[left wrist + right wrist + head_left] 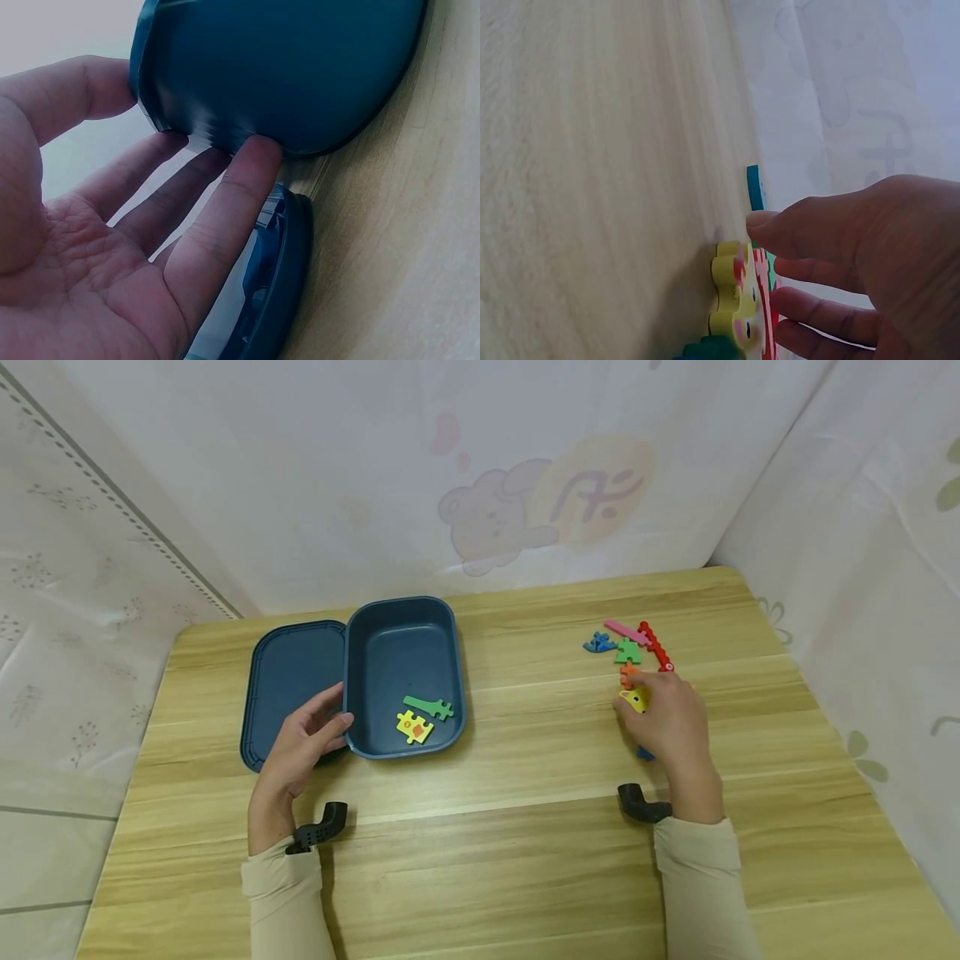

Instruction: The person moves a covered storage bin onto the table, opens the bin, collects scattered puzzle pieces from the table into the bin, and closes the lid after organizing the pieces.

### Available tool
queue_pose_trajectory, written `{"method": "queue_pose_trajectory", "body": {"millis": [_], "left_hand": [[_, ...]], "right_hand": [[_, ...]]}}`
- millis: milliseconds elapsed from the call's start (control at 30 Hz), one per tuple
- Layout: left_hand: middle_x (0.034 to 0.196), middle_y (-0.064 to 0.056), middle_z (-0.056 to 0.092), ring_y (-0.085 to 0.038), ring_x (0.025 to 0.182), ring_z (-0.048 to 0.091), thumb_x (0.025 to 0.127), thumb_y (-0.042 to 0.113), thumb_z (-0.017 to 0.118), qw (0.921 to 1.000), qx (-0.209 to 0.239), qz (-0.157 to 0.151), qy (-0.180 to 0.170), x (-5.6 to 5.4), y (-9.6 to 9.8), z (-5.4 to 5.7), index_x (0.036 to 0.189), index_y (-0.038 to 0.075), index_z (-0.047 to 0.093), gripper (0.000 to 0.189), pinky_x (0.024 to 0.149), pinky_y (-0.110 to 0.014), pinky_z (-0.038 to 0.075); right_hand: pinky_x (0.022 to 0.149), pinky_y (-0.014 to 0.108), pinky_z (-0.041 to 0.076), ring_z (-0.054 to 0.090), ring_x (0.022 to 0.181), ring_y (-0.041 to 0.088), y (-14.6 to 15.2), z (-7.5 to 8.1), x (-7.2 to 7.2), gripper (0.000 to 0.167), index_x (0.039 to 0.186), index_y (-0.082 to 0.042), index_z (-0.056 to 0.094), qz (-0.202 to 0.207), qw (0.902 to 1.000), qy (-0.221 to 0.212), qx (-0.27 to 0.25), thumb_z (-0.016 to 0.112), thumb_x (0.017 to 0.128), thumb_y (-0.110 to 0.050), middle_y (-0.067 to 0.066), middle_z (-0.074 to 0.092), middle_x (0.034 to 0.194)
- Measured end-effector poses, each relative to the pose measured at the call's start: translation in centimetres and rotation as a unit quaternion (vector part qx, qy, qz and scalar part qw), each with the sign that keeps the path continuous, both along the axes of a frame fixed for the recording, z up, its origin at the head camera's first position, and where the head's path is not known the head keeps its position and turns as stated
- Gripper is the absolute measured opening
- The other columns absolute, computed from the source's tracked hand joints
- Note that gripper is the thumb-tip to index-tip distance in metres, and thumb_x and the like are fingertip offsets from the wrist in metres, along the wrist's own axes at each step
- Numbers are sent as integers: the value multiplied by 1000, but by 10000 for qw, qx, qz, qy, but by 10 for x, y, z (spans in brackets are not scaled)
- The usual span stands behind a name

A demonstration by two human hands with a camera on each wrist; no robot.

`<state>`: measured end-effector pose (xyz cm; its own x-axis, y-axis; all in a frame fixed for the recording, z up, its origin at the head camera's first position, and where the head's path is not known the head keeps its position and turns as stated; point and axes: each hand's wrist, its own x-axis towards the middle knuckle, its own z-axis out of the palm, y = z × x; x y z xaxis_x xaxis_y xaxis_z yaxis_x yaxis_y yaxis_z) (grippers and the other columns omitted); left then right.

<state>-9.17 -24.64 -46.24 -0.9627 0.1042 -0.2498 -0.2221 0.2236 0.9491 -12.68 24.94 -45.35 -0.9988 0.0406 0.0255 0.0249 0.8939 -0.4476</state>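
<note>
My left hand (pixel 300 739) is at the left wall of a dark blue plastic box (pixel 405 610). Its thumb rests at the rim, and its long fingers (pixel 247 169) lie nearly straight against the outside wall. Inside the box are a green jigsaw piece (pixel 427 706) and a yellow jigsaw piece (pixel 414 727). At the right, my right hand (pixel 671 714) hovers low over colourful jigsaw pieces, thumb and fingers apart. A yellow animal-face piece (pixel 636 698) shows between thumb and index finger. An orange piece (pixel 628 674) lies right at the index fingertip.
Beyond the right hand lie a red piece (pixel 657 647), a pink piece (pixel 626 632), a green piece (pixel 627 652) and a blue piece (pixel 598 643). Another blue piece (pixel 645 753) is partly under the hand. The box's lid (pixel 288 668) lies left of the box on the wooden table (pixel 525 877).
</note>
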Motion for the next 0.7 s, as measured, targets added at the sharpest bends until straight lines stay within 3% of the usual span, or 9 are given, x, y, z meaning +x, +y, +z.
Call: {"method": "queue_pose_trajectory", "body": {"millis": [300,700], "left_hand": [[170,-15,38,1,126,58,109,27,60,10000,17,1,-13,1,-1,-1,166,14,36,63,92,-16,57],[170,-15,38,3,125,58,110,26,60,10000,44,-12,-24,-1,-1,-1,166,14,36,63,92,-16,57]], "right_hand": [[118,79,25,51,132,58,1,-6,-1,46,133,1,68,-5,9997,-212,100,76,94,-23,36,59,139],[108,77,37,52,132,54,8,-5,-1,50,133,-2,67,80,9990,-433,113,80,93,-30,33,60,140]]}}
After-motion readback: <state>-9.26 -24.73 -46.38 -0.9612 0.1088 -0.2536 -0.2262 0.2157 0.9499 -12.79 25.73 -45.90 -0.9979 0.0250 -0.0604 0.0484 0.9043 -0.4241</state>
